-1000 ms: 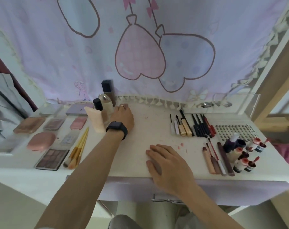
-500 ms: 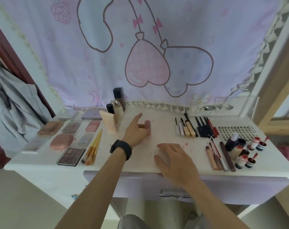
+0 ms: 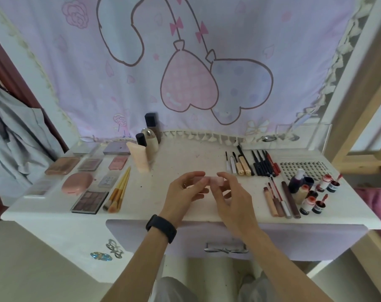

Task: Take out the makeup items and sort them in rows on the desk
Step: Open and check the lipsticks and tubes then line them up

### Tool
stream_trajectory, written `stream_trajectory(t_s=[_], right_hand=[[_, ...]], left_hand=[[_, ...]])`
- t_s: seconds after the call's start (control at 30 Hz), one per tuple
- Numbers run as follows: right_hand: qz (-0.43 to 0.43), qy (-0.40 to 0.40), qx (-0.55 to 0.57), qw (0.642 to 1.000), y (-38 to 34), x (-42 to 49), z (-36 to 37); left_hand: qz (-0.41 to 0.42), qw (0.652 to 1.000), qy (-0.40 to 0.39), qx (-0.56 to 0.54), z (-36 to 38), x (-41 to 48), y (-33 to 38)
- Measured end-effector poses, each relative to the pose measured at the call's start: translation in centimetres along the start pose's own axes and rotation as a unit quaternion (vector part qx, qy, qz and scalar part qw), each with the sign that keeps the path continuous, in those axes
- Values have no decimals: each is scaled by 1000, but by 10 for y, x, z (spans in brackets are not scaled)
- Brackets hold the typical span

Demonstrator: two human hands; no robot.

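Both hands meet over the middle of the white desk (image 3: pixel 185 158). My left hand (image 3: pixel 185 195) and my right hand (image 3: pixel 231 197) hold a small pale pink makeup item (image 3: pixel 215 181) between their fingertips, just above the desktop. Palettes (image 3: pixel 89 201) and a pink compact (image 3: pixel 77 183) lie in rows at the left, beside several yellow brushes (image 3: pixel 118 191). Bottles and a peach tube (image 3: pixel 140 159) stand at the back. Pencils and liners (image 3: pixel 259 163) lie in a row at the right, with lip tubes (image 3: pixel 279 199) and small bottles (image 3: pixel 309 199) nearer the front.
A pink and lilac curtain (image 3: pixel 185 62) hangs behind the desk. A clear acrylic box (image 3: pixel 303 136) stands at the back right. A lash sheet (image 3: pixel 303 168) lies at the right. The drawer front (image 3: pixel 226 249) is below the hands. Grey clothing (image 3: pixel 17 136) hangs at the left.
My left hand drew back from the bottles with the small pink item. My right hand lifted off the desk and joined it on the item. The camera tilted up.
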State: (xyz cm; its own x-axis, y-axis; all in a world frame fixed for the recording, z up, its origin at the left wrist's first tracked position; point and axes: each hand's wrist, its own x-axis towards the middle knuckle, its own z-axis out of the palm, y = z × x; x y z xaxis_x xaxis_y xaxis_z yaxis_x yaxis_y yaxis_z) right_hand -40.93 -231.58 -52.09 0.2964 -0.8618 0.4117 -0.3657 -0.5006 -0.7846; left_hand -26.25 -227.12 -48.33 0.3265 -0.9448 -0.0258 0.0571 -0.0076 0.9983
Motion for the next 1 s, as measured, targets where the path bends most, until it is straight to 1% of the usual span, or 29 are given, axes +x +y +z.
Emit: stream_trajectory(t_s=[0.1, 0.2, 0.3, 0.4, 0.63, 0.73, 0.8, 0.87, 0.93, 1.0], right_hand=[[8, 5, 4, 1000, 0, 0, -2], [54, -10, 33, 998, 0, 3, -4], [81, -25, 48, 995, 0, 6, -6], [82, -22, 45, 995, 2, 8, -7], [33, -43, 12, 998, 4, 8, -7], [-8, -41, -8, 999, 9, 7, -3], [-12, -49, -9, 999, 10, 8, -3], [6, -56, 14, 998, 8, 9, -4], [37, -46, 46, 997, 4, 10, -7], [78, -31, 81, 993, 2, 11, -10]], left_hand=[[43, 993, 18, 112, 3, -1, -6], [99, 969, 42, 224, 11, -1, -14], [116, 957, 55, 259, 23, 0, -22], [91, 947, 71, 298, 28, 4, -28], [33, 958, 50, 281, 23, 8, -20], [-23, 961, 29, 274, 23, 14, -11], [-40, 962, 22, 270, 22, 17, -8], [-22, 961, 37, 272, 24, 13, -9], [21, 960, 39, 276, 26, 4, -13], [62, 967, 29, 245, 22, -3, -19]])
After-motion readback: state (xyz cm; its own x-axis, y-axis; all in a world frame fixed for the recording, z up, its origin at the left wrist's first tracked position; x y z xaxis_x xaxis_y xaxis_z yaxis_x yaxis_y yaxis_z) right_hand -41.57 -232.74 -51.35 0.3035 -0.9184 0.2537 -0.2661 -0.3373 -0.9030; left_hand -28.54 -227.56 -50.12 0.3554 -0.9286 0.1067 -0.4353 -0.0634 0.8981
